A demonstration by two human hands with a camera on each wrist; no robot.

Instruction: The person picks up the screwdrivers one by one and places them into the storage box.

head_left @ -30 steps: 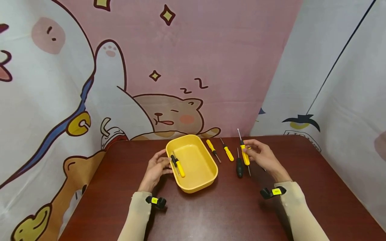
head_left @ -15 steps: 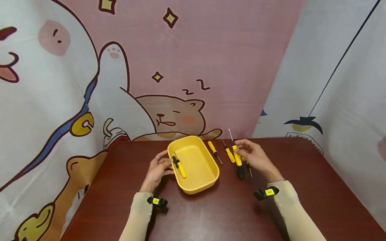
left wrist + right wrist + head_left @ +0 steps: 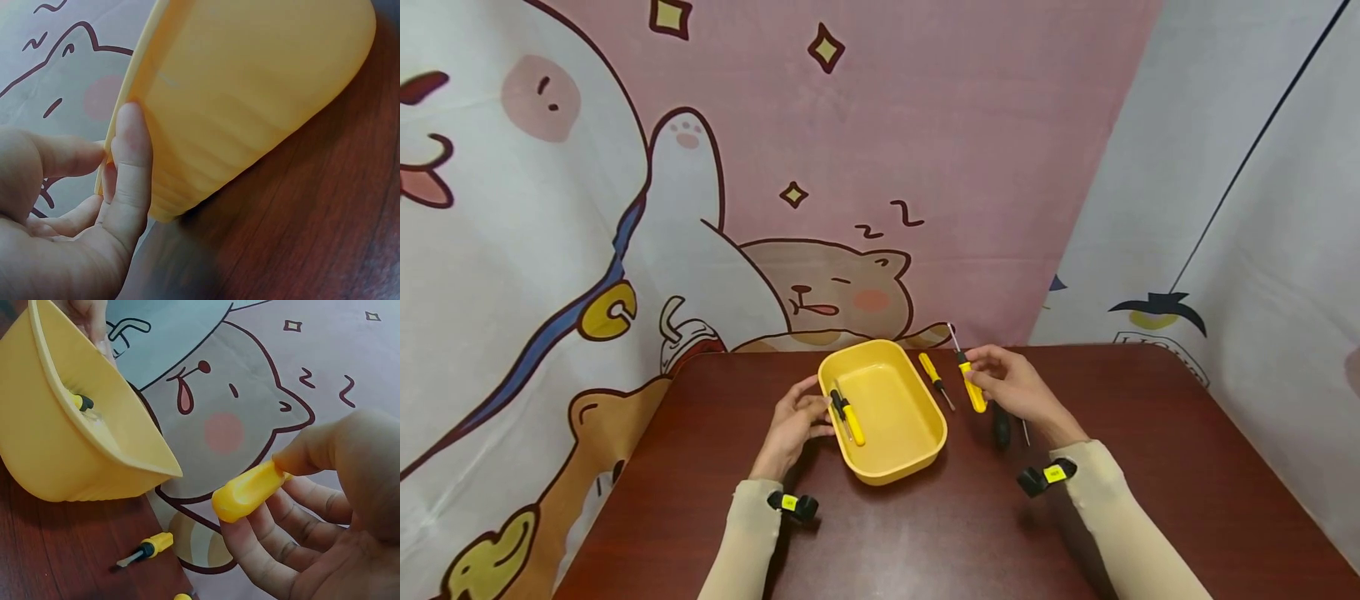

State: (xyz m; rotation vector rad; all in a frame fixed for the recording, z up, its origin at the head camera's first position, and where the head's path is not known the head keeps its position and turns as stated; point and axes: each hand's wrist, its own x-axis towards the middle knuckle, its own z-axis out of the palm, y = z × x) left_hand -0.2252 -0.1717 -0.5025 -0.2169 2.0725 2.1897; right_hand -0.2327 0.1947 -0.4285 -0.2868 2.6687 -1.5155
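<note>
My left hand pinches the left rim of a yellow plastic tray; in the left wrist view the thumb and fingers sit on either side of that rim. Two small screwdrivers lie inside along the tray's left wall, one with a yellow handle. My right hand holds a yellow-handled screwdriver above the table, right of the tray, its shaft pointing up and away. In the right wrist view thumb and fingertips pinch its handle.
Between tray and right hand lies a yellow-and-black screwdriver. A black-handled screwdriver lies partly hidden below the right hand, with a thin metal shaft beside it. A cartoon-printed cloth hangs behind the brown table.
My right hand has moved left toward the tray with the screwdriver, now covering another yellow-handled one on the table. The left hand stays on the rim. The head view has shifted slightly.
</note>
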